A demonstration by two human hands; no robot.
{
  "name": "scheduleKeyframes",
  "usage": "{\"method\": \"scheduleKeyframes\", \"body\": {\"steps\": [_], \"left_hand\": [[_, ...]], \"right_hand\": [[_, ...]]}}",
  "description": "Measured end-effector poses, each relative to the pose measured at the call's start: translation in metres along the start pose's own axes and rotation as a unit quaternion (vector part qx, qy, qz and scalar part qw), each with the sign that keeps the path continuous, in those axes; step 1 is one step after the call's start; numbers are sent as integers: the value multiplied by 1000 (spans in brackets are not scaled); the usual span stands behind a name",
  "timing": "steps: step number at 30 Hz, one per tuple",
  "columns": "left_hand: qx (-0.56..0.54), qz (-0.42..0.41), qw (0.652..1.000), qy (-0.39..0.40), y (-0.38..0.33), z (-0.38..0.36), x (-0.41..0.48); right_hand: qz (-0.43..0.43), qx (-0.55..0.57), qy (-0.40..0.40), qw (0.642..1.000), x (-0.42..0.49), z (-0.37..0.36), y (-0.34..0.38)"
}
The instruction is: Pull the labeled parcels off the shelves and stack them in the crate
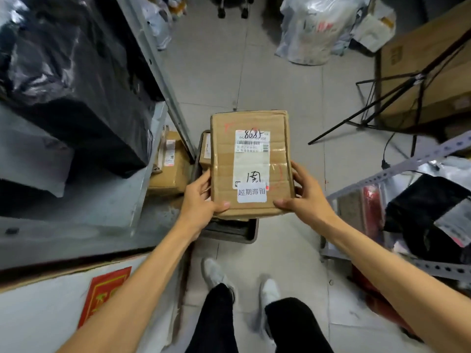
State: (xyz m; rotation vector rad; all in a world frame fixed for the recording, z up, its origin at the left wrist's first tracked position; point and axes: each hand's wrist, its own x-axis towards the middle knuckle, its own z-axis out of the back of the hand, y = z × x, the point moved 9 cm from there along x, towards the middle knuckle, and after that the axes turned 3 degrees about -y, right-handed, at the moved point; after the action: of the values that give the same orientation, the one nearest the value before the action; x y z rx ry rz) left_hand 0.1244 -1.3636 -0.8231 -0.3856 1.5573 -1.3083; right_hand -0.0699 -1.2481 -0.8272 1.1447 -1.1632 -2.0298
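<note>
Item in hand: one flat cardboard parcel point(251, 161), brown and taped. It bore a barcode label with "8685" handwritten across it and a smaller white sticker of printed characters near its near edge. It was held level, off the shelves, directly above the grey plastic crate point(234, 234); whether it touched anything below could not be told. Left hand point(201, 197): gripped the near left corner, thumb on top, fingers along the side. Right hand point(303, 194): gripped the near right corner the same way. Crate: stood on the tiled floor point(280, 80) in the aisle between two metal shelving units, mostly hidden under the parcel, with only its near rim and left edge showing. Contents: at least one smaller labelled box point(205, 151) against the left wall; anything more was out of sight. Left shelving point(153, 54): another labelled cardboard box point(169, 161) on a low level, a bulky black plastic-wrapped bundle point(76, 85) above. Right side: a black tripod stand point(382, 103) before a large carton point(420, 72). Step, as judged: the parcel was off its shelf and being placed in the crate. The next move called for lowering it flat inside the rim, settling it on or beside the smaller box, then letting go with both hands. The low-shelf box looked a likely next pick.
</note>
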Motion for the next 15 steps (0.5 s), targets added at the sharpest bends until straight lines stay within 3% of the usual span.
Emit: {"method": "scheduleKeyframes", "body": {"steps": [4, 7, 15], "left_hand": [[-30, 29, 999, -16, 57, 9, 49], [-89, 60, 991, -83, 112, 11, 66], [-239, 182, 930, -211, 256, -9, 59]], "right_hand": [[-14, -31, 31, 999, 50, -28, -48], [-30, -54, 72, 996, 82, -48, -91], [-35, -179, 234, 955, 129, -102, -183]]}}
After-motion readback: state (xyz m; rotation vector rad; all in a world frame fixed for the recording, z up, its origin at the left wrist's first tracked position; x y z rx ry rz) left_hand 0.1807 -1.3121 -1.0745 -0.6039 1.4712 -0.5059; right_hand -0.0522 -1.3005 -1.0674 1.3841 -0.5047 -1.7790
